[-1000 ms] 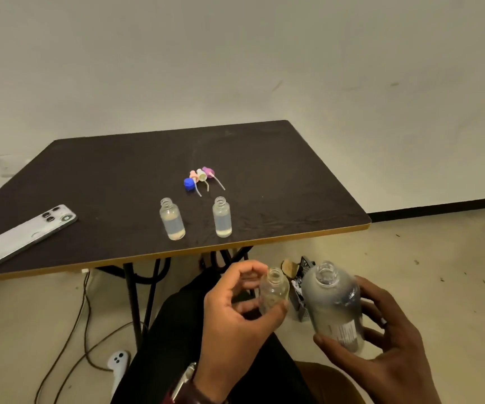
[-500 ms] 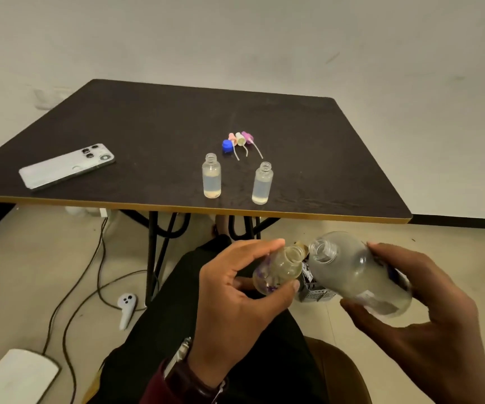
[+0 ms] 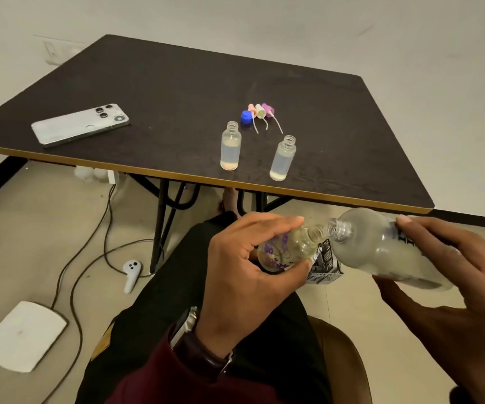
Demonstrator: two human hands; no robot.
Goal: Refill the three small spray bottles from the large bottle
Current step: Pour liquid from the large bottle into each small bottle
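My left hand (image 3: pixel 244 269) grips a small clear spray bottle (image 3: pixel 286 249) with purple flowers, tilted with its open neck toward the right. My right hand (image 3: pixel 451 290) holds the large clear bottle (image 3: pixel 381 249) tipped far over, its open mouth almost touching the small bottle's neck. Both are held over my lap, below the table's front edge. Two more small uncapped bottles stand upright on the dark table (image 3: pixel 177 83), one on the left (image 3: pixel 230 146) and one on the right (image 3: pixel 283 157), each holding pale liquid. Behind them lie the spray tops (image 3: pixel 260 111) and a blue cap (image 3: pixel 246 116).
A white phone (image 3: pixel 81 124) lies on the table's left part. On the floor are cables (image 3: pixel 89 252), a white controller (image 3: pixel 131 272), a white pad (image 3: pixel 22 335) and a small grey basket (image 3: pixel 326 268) under the bottles. A chair edge (image 3: pixel 343 354) shows beneath my legs.
The large bottle has tipped from upright to nearly level, with its mouth brought to the small bottle's neck. The small bottle has tilted rightward. My view has swung down and left.
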